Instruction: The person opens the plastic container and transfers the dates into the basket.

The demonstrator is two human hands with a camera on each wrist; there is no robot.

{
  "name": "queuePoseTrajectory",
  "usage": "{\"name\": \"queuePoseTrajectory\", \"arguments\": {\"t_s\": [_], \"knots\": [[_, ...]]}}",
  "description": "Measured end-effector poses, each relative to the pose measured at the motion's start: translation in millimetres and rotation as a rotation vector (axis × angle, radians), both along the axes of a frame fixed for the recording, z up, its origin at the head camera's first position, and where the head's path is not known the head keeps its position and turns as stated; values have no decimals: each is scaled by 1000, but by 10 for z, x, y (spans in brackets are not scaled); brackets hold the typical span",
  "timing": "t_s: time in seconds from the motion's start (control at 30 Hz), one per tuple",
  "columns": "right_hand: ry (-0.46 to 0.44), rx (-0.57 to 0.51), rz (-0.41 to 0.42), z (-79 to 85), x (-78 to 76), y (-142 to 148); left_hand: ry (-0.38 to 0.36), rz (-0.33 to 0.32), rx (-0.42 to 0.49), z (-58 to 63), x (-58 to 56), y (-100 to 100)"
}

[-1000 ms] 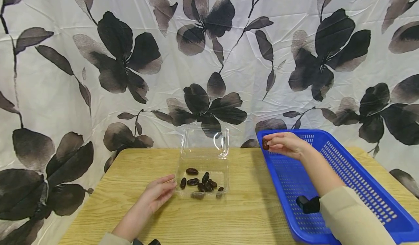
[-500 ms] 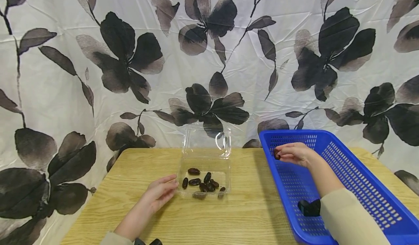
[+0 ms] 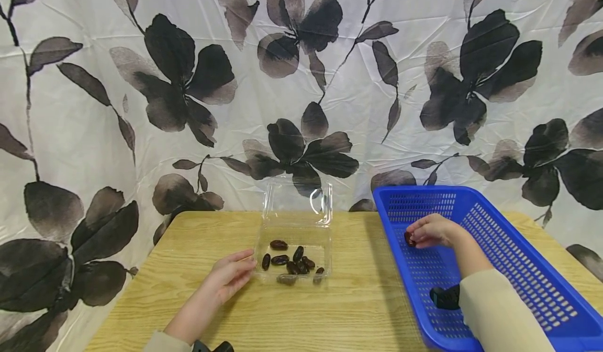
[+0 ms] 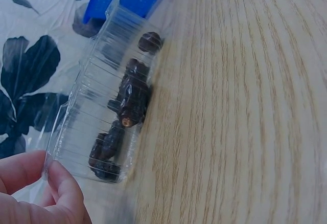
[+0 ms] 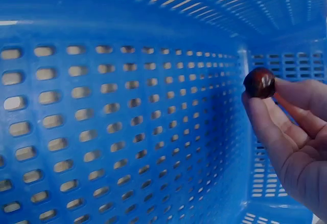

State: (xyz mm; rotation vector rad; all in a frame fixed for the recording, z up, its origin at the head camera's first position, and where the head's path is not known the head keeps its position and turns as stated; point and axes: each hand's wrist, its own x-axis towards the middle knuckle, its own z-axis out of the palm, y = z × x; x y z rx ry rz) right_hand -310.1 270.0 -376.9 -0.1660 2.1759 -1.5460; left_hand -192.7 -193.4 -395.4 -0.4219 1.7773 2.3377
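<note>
Both hands are grasping something. Thumb and fingers of the right hand [image 3: 435,229] pinch a single brown date [image 3: 410,239] at their tips, inside the far-left part of a blue perforated plastic basket [image 3: 461,205]; whether the date touches the basket floor, I cannot tell. The left hand [image 3: 232,276], well apart to the left, pinches the near-left edge of a clear plastic clamshell box [image 3: 301,234] between thumb and fingers, as the left wrist view shows. The box sits upright on the wood-grain table [image 3: 348,299], its lid raised at the back. Several dark dates [image 3: 280,260] lie loosely in its base, just to the right of the left fingertips, some clustered and touching. Behind the table hangs a white cloth [image 3: 400,54] printed with dark flowers.
</note>
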Motion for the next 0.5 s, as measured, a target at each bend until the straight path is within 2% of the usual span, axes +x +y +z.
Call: {"name": "queuePoseTrajectory", "arguments": {"t_s": [0.13, 0.33, 0.4, 0.5], "knots": [[28, 71, 50, -25, 20, 1, 0, -3, 0, -1, -1, -1], [96, 387, -12, 113, 188, -134, -2, -6, -4, -3, -8, -5], [107, 424, -32, 146, 200, -143, -1, -7, -7, -7, -13, -6], [111, 415, -65, 200, 206, -157, -1, -14, -15, -10, -16, -10]]}}
